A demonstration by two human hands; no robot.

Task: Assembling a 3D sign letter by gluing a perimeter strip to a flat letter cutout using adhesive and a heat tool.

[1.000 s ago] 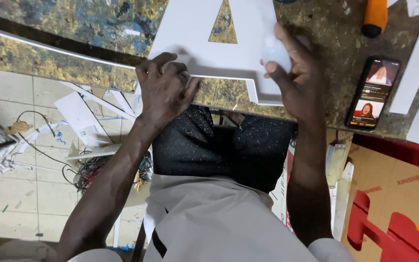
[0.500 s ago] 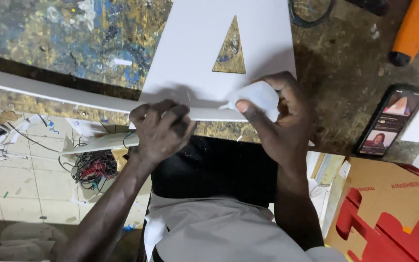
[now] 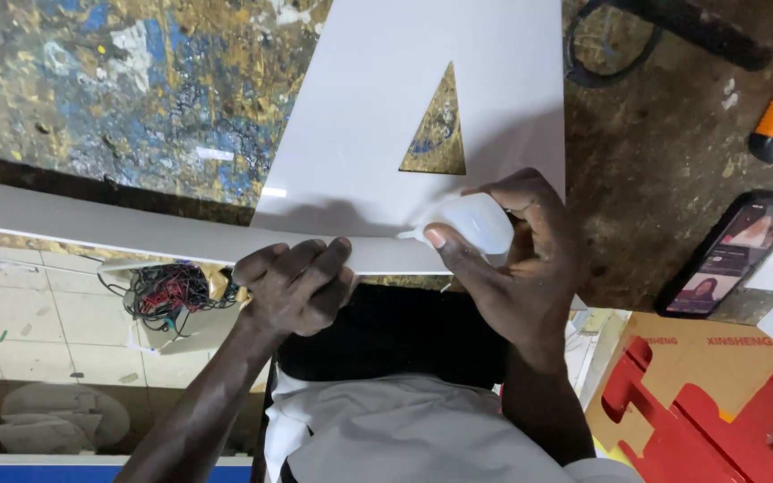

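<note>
Paint-splattered table [image 3: 118, 98] has a big white letter-shaped panel [image 3: 386, 107] lying flat on it, its near edge right at the table's front. A long white strip [image 3: 91, 228] runs along that edge, left hand [image 3: 293, 286] curled over it. Right hand [image 3: 521, 268] squeezes a small translucent bottle [image 3: 480, 224], nozzle touching the strip just beside the left hand.

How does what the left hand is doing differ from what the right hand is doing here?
The left hand is curled into a loose fist, pressing on the long white strip at the bench edge; the right hand is wrapped around a small translucent squeeze bottle. The left hand holds nothing, while the right hand points the bottle's nozzle toward the strip's joint with the white letter panel. Both sit at the panel's near edge.
</note>
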